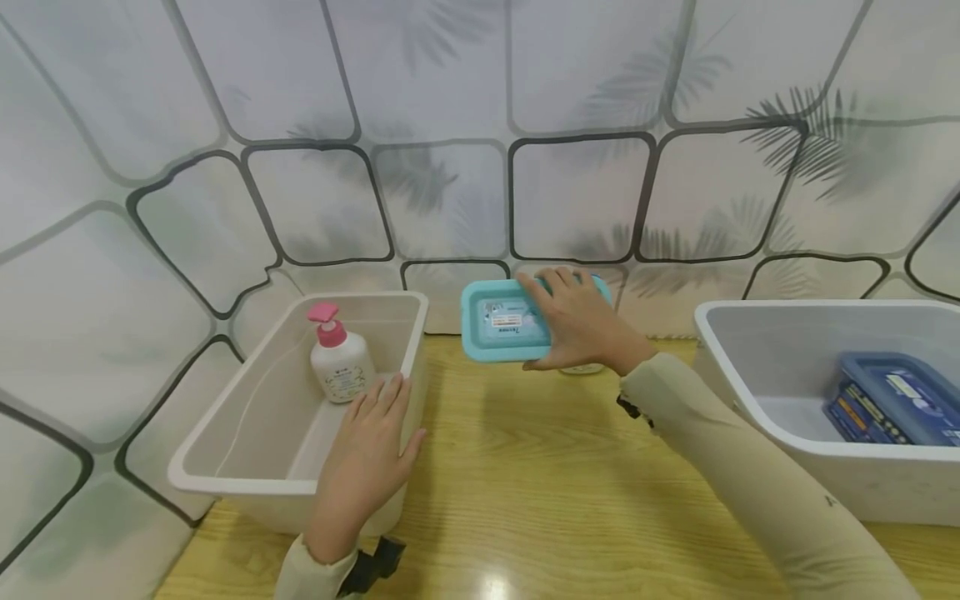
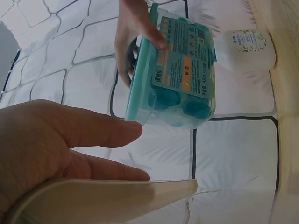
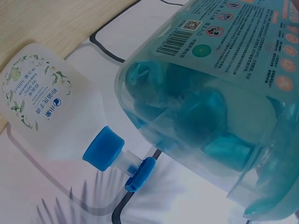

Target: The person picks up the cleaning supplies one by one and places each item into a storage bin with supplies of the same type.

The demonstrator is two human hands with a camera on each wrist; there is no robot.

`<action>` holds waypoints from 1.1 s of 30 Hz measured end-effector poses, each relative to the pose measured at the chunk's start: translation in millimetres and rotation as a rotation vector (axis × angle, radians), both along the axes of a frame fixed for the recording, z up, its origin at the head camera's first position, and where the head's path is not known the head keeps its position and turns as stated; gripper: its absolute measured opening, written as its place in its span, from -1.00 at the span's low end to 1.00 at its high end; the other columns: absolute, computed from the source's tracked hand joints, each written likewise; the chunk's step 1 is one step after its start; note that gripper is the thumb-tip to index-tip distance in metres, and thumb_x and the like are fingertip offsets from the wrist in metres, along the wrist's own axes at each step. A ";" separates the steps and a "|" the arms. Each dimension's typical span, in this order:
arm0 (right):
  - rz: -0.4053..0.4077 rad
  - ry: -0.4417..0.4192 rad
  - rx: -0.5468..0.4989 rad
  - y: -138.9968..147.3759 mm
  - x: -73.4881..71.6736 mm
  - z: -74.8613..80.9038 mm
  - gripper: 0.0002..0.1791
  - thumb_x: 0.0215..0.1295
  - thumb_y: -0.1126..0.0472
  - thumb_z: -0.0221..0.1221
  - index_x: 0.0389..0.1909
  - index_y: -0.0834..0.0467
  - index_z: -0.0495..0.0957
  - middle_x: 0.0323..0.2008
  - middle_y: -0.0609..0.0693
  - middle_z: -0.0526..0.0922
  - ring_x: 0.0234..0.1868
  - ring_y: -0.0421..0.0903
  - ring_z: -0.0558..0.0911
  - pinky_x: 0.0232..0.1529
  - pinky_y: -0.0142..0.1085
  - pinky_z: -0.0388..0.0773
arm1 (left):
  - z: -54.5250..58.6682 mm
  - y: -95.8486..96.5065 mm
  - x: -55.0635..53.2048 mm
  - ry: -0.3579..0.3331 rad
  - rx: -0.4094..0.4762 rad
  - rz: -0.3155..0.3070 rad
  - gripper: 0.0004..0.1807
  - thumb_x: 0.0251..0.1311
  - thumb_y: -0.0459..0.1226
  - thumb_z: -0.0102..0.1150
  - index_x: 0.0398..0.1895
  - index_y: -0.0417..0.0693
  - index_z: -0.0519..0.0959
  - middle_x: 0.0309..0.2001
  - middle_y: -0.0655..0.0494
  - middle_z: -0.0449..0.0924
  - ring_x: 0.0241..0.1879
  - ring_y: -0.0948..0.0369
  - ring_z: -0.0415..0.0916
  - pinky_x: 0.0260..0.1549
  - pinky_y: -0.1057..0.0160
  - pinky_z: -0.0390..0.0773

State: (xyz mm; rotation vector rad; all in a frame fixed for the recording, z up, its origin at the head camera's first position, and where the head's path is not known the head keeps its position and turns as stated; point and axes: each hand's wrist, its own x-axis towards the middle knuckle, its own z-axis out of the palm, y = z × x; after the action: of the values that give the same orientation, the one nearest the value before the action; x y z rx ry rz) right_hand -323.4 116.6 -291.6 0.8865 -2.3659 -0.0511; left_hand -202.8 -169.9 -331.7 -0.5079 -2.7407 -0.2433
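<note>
My right hand grips a clear tub of blue-green laundry pods by its teal lid, up above the wooden table. In the head view the tub's lid faces me; the left wrist view shows its printed label. Behind it stands a white hand-wash bottle with a blue pump, mostly covered in the head view. My left hand rests on the right-hand rim of the left bin, its fingers fairly straight and its thumb out to the side. Inside that bin a white bottle with a pink pump stands near the fingertips.
To the right is another pale bin holding a dark blue lidded box. Between the bins runs the wooden table. A patterned cloth backdrop rises close behind everything.
</note>
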 end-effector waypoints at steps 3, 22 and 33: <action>0.008 -0.008 -0.001 1.2 0.0 -0.1 0.36 -0.51 -0.53 0.33 0.33 0.21 0.20 0.05 0.26 0.47 0.02 0.18 0.47 -0.01 0.14 0.38 | -0.2 0.2 0.0 0.003 0.002 0.001 -0.31 0.16 -0.14 0.22 0.28 -0.33 0.32 0.31 -0.22 0.31 0.33 -0.14 0.23 0.32 -0.14 0.22; 0.048 0.059 0.018 3.0 15.8 26.7 0.23 -0.44 -0.42 0.33 0.30 0.19 0.25 0.01 0.24 0.50 0.01 0.15 0.49 -0.07 0.11 0.43 | -1.8 -0.3 -1.3 0.009 0.004 -0.002 -0.33 0.16 -0.13 0.21 0.27 -0.33 0.33 0.30 -0.21 0.34 0.32 -0.14 0.24 0.31 -0.14 0.22; 0.028 0.061 0.038 18.0 16.2 41.2 0.30 -0.52 -0.47 0.35 0.30 0.19 0.24 0.01 0.26 0.49 0.02 0.18 0.48 -0.05 0.14 0.42 | -1.2 -0.1 -1.3 0.000 0.007 -0.005 -0.33 0.17 -0.14 0.20 0.28 -0.33 0.32 0.31 -0.21 0.32 0.33 -0.14 0.22 0.31 -0.16 0.21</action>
State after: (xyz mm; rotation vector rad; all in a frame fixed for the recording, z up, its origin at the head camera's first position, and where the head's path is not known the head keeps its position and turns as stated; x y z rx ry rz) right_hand -307.2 134.6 -250.4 0.9230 -2.3025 -0.1100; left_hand -204.1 -170.1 -333.0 -0.5134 -2.7380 -0.2534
